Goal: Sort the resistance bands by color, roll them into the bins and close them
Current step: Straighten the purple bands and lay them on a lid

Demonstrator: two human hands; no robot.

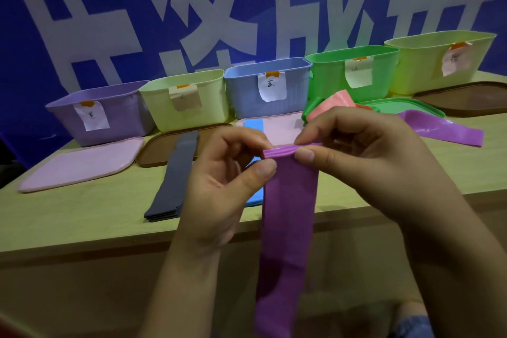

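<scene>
Purple band [288, 214]: held up in front of the table edge, top end rolled a little, the rest hanging down past the table front.
Left hand [219, 186]: thumb and fingers pinch the left end of the small roll.
Right hand [365, 159]: thumb and fingers pinch the right end of the same roll.
Second purple band [444, 129]: lies flat on the table [82, 214], partly on the green lid [397, 107].
Grey bands [172, 181]: a flat stack, partly on a brown lid [156, 153].
Blue band [253, 126]: lies on a pink lid [279, 129] (mostly hidden by the hands).
Pink band [329, 107]: in front of the green bin [329, 77].
Bins: five open in a row at the back, purple bin [123, 115], yellow bin [214, 107], blue bin [244, 96], the green one, and another yellow bin [417, 68], each with a paper label.
Big pink lid [76, 164]: flat in front of the purple bin.
</scene>
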